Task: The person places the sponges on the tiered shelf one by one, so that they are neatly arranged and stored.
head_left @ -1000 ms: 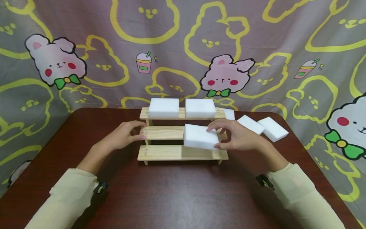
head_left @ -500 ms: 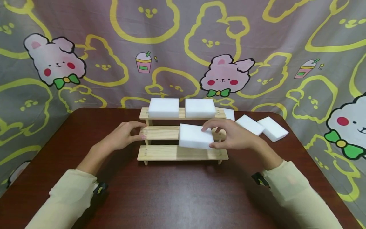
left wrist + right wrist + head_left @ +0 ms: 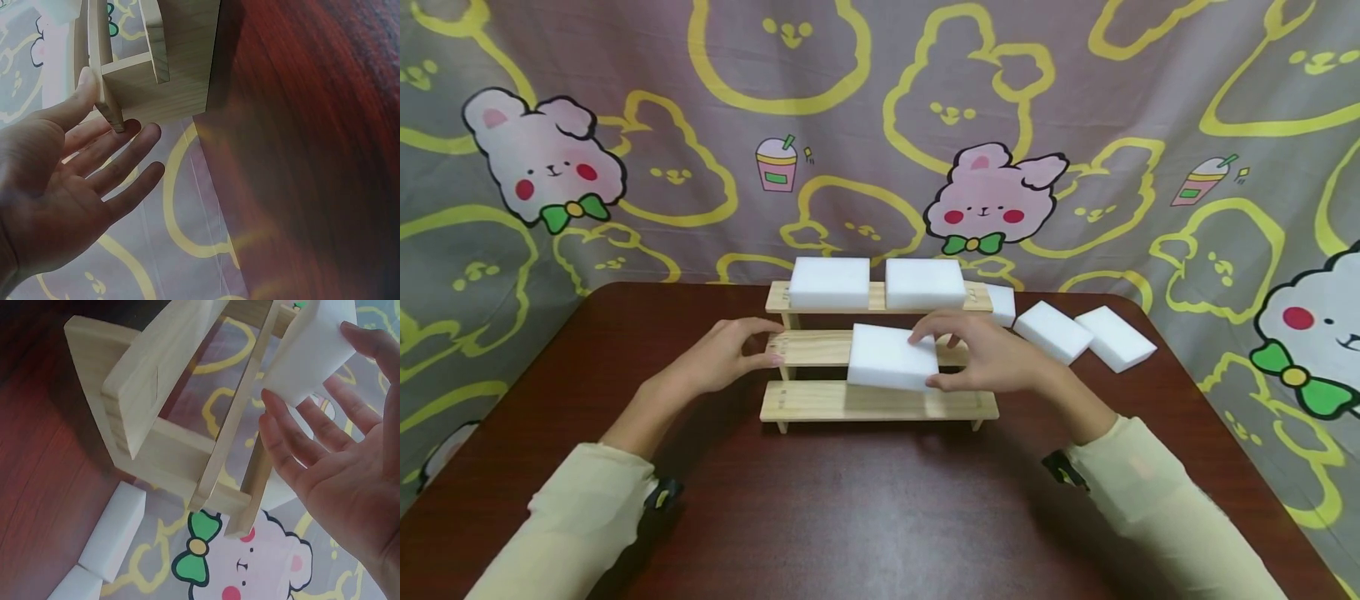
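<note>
Blk moved left, 2 blks atop rack

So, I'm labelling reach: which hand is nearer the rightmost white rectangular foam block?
Right. The right hand, holding another block, is left of the rightmost block; the left hand is farther left, at the left end of the pale wooden tiered rack.

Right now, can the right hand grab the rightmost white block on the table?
Probably not without letting go: the right hand grips another block at the rack. Otherwise, the rightmost block looks free, with nothing on top.
</note>
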A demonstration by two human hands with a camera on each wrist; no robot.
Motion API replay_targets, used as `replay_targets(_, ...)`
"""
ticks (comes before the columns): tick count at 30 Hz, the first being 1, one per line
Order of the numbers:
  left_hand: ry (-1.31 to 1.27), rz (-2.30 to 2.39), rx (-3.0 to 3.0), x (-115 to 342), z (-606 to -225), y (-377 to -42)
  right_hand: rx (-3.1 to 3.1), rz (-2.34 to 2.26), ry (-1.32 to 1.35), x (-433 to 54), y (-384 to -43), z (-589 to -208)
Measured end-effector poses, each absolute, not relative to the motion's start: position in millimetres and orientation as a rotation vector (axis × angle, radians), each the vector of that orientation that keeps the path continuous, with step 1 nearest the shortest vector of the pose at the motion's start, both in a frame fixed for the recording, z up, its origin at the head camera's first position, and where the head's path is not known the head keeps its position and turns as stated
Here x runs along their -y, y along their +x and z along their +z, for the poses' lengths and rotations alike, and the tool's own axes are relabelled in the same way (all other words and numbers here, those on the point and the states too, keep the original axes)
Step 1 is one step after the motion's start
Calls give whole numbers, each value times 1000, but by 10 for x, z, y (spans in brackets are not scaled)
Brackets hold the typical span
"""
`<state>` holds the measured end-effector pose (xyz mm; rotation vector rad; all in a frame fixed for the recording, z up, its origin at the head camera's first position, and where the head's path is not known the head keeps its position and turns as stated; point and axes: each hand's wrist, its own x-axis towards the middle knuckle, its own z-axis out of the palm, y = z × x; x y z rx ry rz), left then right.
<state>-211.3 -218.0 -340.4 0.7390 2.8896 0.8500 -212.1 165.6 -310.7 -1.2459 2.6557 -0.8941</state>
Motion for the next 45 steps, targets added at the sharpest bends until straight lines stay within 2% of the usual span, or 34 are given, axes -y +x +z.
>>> replay_targets(14,755,873,-2900,2174,-3416,-2116,-2680,-911,-1351,-1470,-2147,-3165)
replay_targets(45,759,882,-2883,2167,-3386,-2093,-2760,-866,-1411,-1047,-2178,-3212)
